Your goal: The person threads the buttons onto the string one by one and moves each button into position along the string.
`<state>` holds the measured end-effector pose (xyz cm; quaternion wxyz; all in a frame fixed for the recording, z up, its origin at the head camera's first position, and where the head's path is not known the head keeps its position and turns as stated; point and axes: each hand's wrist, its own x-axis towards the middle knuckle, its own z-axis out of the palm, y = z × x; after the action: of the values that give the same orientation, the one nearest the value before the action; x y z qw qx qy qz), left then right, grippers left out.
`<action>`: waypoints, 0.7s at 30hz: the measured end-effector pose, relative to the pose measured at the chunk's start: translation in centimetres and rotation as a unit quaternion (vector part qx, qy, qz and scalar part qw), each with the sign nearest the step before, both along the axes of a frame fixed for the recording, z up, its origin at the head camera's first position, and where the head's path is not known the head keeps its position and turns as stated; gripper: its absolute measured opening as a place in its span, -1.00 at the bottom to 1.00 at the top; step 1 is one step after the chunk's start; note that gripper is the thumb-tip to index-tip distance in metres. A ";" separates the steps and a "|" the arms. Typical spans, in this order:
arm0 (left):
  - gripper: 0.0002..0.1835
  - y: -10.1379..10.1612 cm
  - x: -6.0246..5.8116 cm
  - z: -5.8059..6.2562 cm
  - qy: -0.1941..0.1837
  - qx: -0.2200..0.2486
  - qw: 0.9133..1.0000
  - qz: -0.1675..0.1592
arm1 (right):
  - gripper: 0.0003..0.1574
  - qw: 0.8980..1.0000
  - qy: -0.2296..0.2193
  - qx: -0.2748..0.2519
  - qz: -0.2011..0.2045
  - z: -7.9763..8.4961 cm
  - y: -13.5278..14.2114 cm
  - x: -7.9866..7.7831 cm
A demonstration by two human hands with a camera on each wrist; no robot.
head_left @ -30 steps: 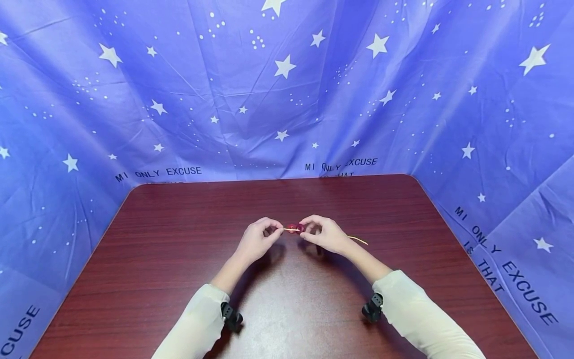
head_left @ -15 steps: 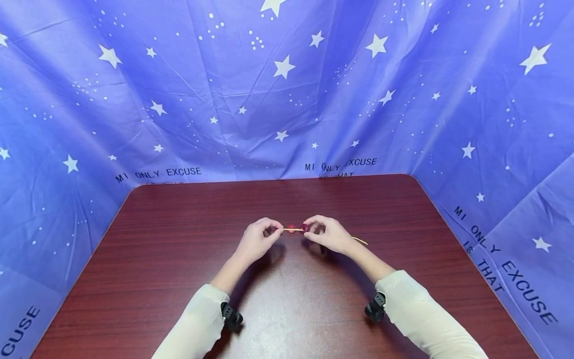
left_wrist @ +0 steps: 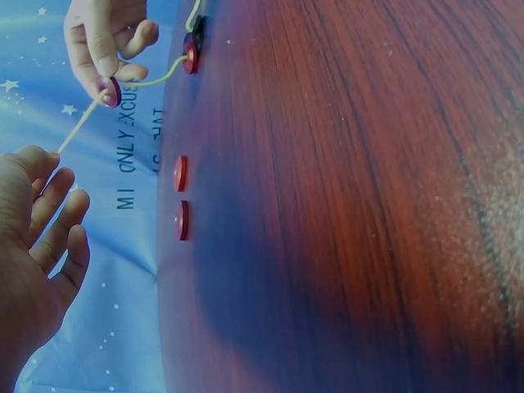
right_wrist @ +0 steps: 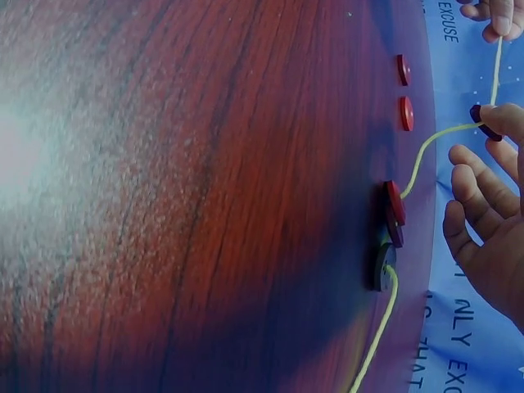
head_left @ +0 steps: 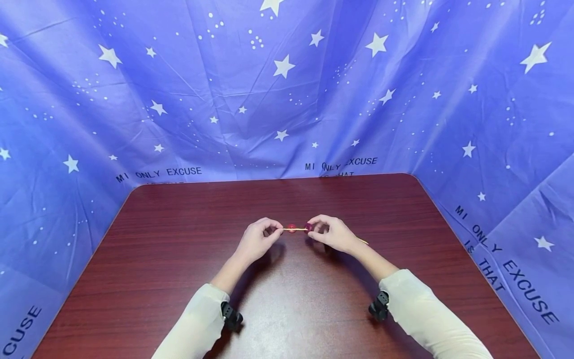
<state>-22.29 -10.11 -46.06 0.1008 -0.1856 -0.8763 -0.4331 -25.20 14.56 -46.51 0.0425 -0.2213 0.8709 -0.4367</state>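
Between the thumb and a finger, my left hand (head_left: 259, 240) pinches the end of a yellow string (head_left: 298, 229). My right hand (head_left: 333, 234) pinches a dark red button (right_wrist: 485, 124) that the string passes through. From there the string sags to more threaded buttons resting on the table: a red button (right_wrist: 394, 201) with darker ones against it, the last a blackish button (right_wrist: 383, 267). Two loose red buttons, one nearer (left_wrist: 182, 220) and one farther (left_wrist: 181, 173) in the left wrist view, lie on the tabletop below the hands. In the head view, the right hand hides the threaded group.
The reddish-brown wooden table (head_left: 179, 279) lies under both hands. A blue curtain with white stars (head_left: 242, 89) surrounds its back and sides. The string's tail (head_left: 363, 241) shows past the right wrist. Black wrist cameras sit at both cuffs.
My right hand has moved to the right with the dark red button, sliding it along the string. More string now spans the gap between the hands. The left hand has stayed in place.
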 end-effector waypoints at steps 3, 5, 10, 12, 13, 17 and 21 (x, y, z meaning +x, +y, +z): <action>-0.93 0.0 0.0 0.0 0.000 -0.001 1.000 0.000 | -0.67 1.000 -0.005 0.001 -0.001 0.0 0.3 -0.1; -0.95 0.0 0.1 0.1 -0.001 -0.001 1.000 0.000 | -0.66 1.000 -0.006 0.002 -0.002 0.0 0.5 -0.1; -0.96 0.0 0.1 0.1 0.000 0.001 1.000 0.001 | -0.66 1.000 -0.010 -0.002 -0.005 0.0 0.9 -0.1; -0.95 0.0 0.1 0.1 0.001 -0.001 1.000 0.002 | -0.66 1.000 -0.013 -0.004 -0.004 0.1 1.0 0.0; -0.95 0.0 0.1 0.1 0.001 -0.002 1.000 0.002 | -0.66 1.000 -0.014 -0.005 -0.002 0.1 1.1 0.0; -0.95 -0.1 0.1 0.1 -0.003 -0.002 1.000 0.003 | -0.66 1.000 -0.018 -0.005 -0.003 0.1 1.3 0.0; -0.96 -0.1 0.1 0.2 -0.008 -0.001 1.000 0.004 | -0.66 1.000 -0.017 -0.004 -0.005 -0.1 1.6 -0.1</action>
<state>-22.20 -10.24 -45.90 0.0950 -0.1785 -0.8783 -0.4332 -25.25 16.17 -46.64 0.0542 -0.2097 0.8695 -0.4439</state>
